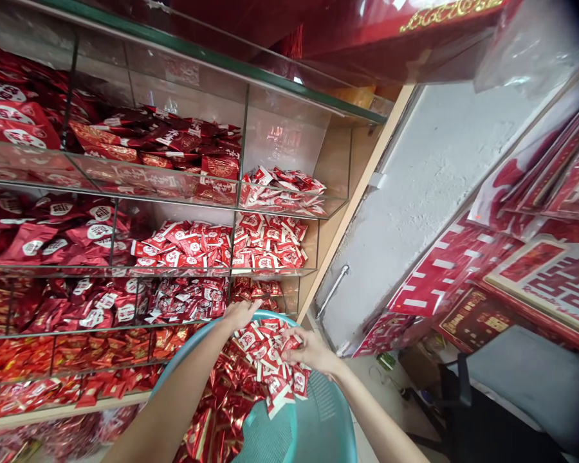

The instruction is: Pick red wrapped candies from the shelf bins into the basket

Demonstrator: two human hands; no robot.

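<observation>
A teal plastic basket [347, 411] with a perforated wall is in front of the shelves. In it lie small red-and-white wrapped packets [263, 344], heaped on the far side, and shiny dark red packets [212, 392] at the left. My left hand [240, 316] is closed at the basket's far rim, near the lower shelf; its fingertips are partly hidden. My right hand [306, 350] reaches over the right side of the basket. Its fingers are curled round some of the red-and-white packets, and how many cannot be made out.
Glass-fronted shelf compartments [188, 193] full of red packets rise ahead and to the left. Red boxed goods [367, 38] overhang from above. Right of the shelves are a grey wall [405, 173], hanging red decorations [444, 270] and a black chair [482, 405].
</observation>
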